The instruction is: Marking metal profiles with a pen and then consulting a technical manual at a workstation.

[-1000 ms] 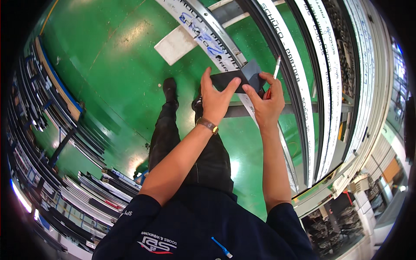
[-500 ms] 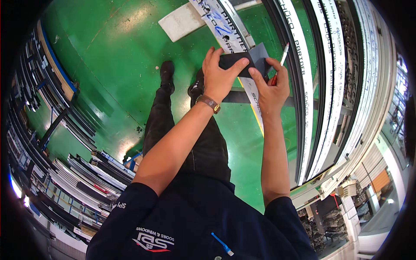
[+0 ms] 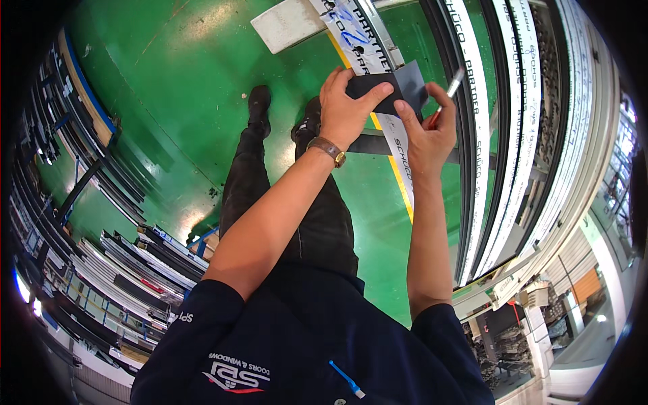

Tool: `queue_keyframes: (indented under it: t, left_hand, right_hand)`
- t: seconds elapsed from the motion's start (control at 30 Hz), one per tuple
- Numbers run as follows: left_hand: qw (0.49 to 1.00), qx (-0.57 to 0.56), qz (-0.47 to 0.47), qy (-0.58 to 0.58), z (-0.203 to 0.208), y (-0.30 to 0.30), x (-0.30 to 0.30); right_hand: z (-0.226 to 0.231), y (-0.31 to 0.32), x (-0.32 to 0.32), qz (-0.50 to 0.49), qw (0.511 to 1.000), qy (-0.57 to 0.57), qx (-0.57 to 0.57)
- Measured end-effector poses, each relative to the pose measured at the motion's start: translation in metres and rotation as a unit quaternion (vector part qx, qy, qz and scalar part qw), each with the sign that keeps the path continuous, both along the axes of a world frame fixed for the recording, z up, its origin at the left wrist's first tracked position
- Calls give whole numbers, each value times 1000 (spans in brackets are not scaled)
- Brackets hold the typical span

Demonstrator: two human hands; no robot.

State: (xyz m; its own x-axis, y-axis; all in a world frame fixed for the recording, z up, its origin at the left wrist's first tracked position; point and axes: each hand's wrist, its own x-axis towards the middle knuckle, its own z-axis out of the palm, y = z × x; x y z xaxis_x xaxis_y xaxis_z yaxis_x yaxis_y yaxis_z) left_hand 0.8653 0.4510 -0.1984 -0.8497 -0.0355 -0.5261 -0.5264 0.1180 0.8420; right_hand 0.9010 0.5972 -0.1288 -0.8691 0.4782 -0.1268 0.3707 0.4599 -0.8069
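Observation:
A dark grey angle-shaped piece (image 3: 409, 86) lies across a long profile (image 3: 356, 47) wrapped in white printed film with blue handwriting. My left hand (image 3: 341, 111) grips its left end, thumb on top and fingers over the far side. Between the fingers of my right hand (image 3: 430, 140) is a slim pen (image 3: 455, 84) with a red part and a pale, motion-blurred upper end. The right thumb rests at the piece's near right edge. The angle piece hides the profile's surface beneath it.
Several long dark and white-filmed profiles (image 3: 466, 74) run along the right side. A pale block-like support (image 3: 287, 27) lies beyond the hands. Racks of stacked profiles (image 3: 128, 270) stand at the left. My feet are on the green floor (image 3: 169, 101).
Both hands and the angle piece have shifted slightly right in view, along with the profile. The pen has swung a little further right in my right hand.

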Motion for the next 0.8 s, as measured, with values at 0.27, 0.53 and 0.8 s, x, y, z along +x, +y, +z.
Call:
queue_keyframes:
  t: [0.27, 0.53, 0.8]
  left_hand:
    - [995, -77, 5, 65, -10, -2, 1]
    - [998, -45, -44, 0, -6, -8, -1]
    - [998, -32, -45, -8, -6, -6, 0]
  right_hand:
    - [68, 26, -53, 107, 982, 118, -97]
    - [79, -14, -122, 450, 889, 22, 85]
    - [65, -18, -138, 548, 813, -20, 192]
